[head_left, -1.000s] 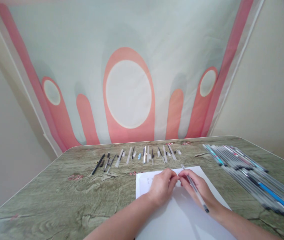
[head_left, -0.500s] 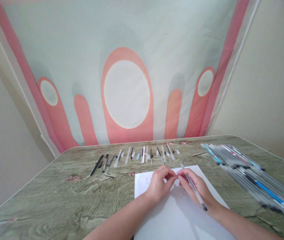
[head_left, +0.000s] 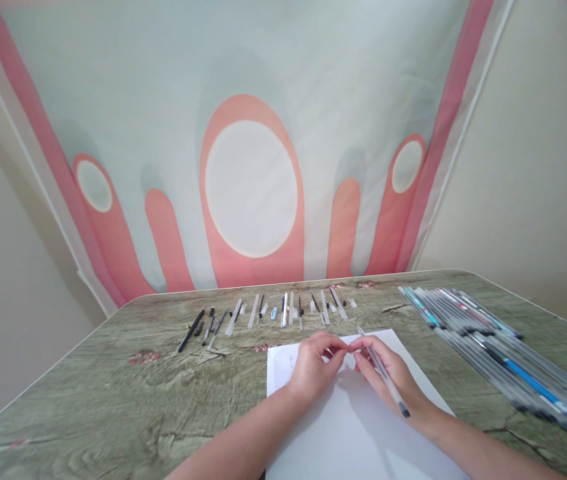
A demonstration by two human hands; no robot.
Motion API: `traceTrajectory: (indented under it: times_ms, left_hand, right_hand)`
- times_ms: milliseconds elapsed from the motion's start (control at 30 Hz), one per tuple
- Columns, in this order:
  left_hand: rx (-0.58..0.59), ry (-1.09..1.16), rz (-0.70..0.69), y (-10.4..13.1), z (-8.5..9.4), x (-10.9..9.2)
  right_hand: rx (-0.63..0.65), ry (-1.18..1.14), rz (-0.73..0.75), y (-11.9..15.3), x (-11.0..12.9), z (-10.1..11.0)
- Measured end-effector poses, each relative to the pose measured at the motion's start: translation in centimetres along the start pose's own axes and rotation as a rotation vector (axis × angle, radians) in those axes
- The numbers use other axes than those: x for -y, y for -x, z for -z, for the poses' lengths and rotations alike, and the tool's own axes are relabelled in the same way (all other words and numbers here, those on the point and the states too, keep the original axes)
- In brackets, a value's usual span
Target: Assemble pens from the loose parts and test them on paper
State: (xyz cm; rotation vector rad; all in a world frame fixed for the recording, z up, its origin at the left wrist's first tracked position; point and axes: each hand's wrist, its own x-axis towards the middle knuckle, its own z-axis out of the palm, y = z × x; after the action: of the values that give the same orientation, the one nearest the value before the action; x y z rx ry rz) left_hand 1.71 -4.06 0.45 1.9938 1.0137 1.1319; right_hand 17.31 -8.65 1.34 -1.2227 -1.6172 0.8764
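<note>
Over the sheet of white paper (head_left: 348,440), the left hand (head_left: 312,368) and right hand (head_left: 399,371) meet at their fingertips, and little differs from a second ago except the left thumb, which now sits further back and leaves a wider gap beneath the forefinger. That small easing suggests fine fingertip work in progress rather than finished. The right hand grips a pen (head_left: 386,375) that slants across its fingers above the paper, narrow end pointing away, dark end towards the wrist. I cannot tell whether the left fingers pinch anything, as whatever lies at the meeting point is too small to make out. The pen's barrel looks slim, straight and clear, probably plastic. Beyond the paper, slender parts lie in a loose row: a matt black pen (head_left: 191,331), a frosted, flat-looking strip (head_left: 253,311) and a stubby light-blue piece (head_left: 274,313). At the right, long translucent rods (head_left: 488,370) lie side by side, one pen banded bright blue (head_left: 533,382) among them. The table (head_left: 173,400) carries a grey-green, wood-grain pattern with cracks; its corners are rounded.
</note>
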Motion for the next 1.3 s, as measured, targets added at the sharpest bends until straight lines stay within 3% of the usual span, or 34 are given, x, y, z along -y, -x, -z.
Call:
traceTrajectory:
  times_ms: [233, 367, 533, 667, 900, 1167, 1300]
  left_hand:
    - [0.005, 0.05, 0.018, 0.0, 0.1, -0.1]
    - [0.001, 0.071, 0.054, -0.1, 0.0, 0.2]
    - [-0.083, 0.147, 0.16, -0.3, -0.2, 0.7]
    - [-0.124, 0.217, 0.225, -0.6, -0.2, 1.0]
    - [-0.106, 0.311, 0.264, -0.8, -0.1, 1.5]
    - [-0.052, 0.542, 0.354, -0.9, -0.4, 2.2]
    - [-0.07, 0.605, 0.376, -0.9, -0.4, 2.0]
  right_hand:
    - [-0.01, -0.011, -0.001, 0.0, 0.6, 0.1]
    - [-0.03, -0.037, 0.002, -0.2, -0.3, -0.2]
    - [-0.091, -0.122, -0.006, -0.7, -2.0, -0.8]
    - [-0.08, -0.134, -0.008, -0.6, -2.0, -0.6]
    - [-0.057, -0.06, 0.118, -0.2, -1.0, 0.1]
    - [-0.1, -0.345, -0.005, -0.9, -2.0, -0.2]
    - [-0.141, -0.355, -0.012, -1.0, -1.8, -0.1]
